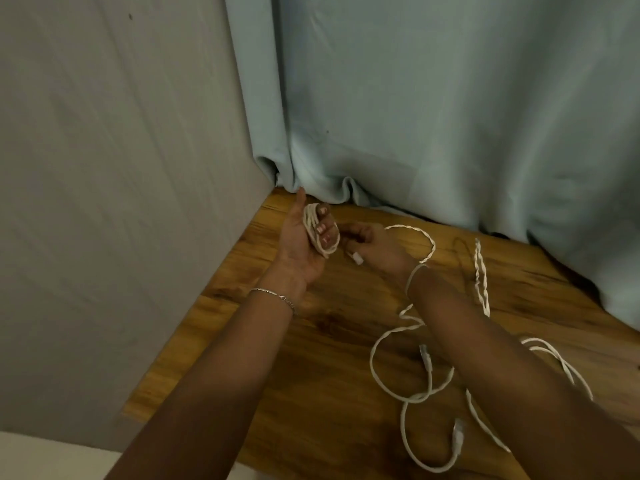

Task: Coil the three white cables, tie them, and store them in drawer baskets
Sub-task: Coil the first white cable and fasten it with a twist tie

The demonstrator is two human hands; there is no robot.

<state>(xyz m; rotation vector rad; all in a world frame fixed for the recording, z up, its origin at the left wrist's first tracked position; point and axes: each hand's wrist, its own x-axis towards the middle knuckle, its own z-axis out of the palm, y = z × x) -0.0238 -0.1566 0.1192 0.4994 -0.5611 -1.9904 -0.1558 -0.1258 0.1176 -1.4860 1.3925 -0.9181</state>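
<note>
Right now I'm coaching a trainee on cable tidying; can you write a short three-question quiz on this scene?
1. True or false: the coil is wound round the fingers of the left hand.
2. The right hand: A) pinches the cable tail B) lies flat and idle C) holds a basket.
3. Fill in: the loose cables lie on the wooden ____.
Key: 1 true; 2 A; 3 table.
</note>
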